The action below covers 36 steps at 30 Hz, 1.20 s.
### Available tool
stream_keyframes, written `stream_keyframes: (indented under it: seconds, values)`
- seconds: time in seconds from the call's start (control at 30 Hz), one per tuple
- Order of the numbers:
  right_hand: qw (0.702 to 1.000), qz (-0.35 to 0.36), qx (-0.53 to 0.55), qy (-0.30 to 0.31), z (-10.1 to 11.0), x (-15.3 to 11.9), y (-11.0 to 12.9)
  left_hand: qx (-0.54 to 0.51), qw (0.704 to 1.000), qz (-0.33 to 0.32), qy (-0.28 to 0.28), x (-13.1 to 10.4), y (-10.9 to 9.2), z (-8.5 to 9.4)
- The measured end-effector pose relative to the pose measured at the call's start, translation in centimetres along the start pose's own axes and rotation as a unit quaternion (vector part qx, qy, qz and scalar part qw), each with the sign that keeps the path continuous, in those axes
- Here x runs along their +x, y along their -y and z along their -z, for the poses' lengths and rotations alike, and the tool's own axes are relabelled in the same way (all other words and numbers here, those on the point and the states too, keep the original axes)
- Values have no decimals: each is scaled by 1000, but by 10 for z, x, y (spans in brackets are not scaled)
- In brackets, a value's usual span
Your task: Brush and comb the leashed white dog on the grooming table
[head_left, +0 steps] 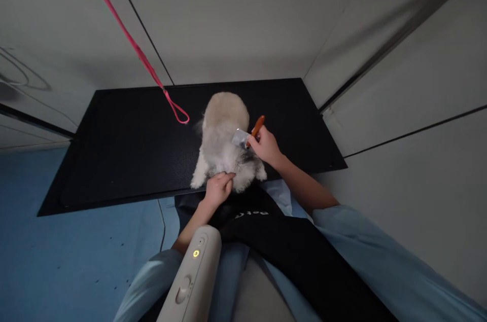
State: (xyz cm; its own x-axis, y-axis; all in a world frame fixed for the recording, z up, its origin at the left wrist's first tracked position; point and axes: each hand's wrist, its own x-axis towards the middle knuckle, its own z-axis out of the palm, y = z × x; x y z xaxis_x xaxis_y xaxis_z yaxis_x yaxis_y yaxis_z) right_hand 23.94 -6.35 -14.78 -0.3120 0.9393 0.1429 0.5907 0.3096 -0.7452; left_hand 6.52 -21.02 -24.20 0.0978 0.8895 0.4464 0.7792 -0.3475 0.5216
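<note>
A cream, fluffy dog is on the black table, its near end close to the apron; its face does not show. My right hand is closed round the orange-brown handle of a slicker brush. The brush head is against the dog's coat, where the fur looks greyer and ruffled. At the dog's near end, my left hand has its fingers curled together in the fur; the fingertips are partly hidden.
A pink loop leash hangs over the black table. In the foreground, a pale device with a lit yellow button and a slide switch, perhaps a dryer, rises in front of my black apron. Pale walls stand behind and to the right.
</note>
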Motion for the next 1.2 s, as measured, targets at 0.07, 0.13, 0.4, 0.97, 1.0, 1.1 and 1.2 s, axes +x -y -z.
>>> stream_keyframes:
  seconds: [0.07, 0.13, 0.4, 0.97, 1.0, 1.1, 1.2]
  values:
    - [999, 17, 16, 44, 0, -3, -1, -6, 1000, -5, 0, -1, 0, -1]
    - [993, 19, 18, 112, 2, -3, -3, -11, 1000, 2, -2, -3, 1, -2]
    - [998, 5, -4, 66, 9, -3, -4, -19, 990, 134, 50, -8, -4, -4]
    - [990, 34, -103, 88, 15, -6, 13, 22, 979, 164, 116, -10, 0, -3]
    - [987, 33, -100, 121, 16, -6, 13, 22, 979, 166, 115, -10, 1, -3]
    - [986, -2, -123, 108, 18, -6, 11, 21, 980, 166, 107, -11, 2, -4]
    - [990, -9, -131, 43, 16, -9, 9, 21, 981, 162, 101, -11, 2, -6]
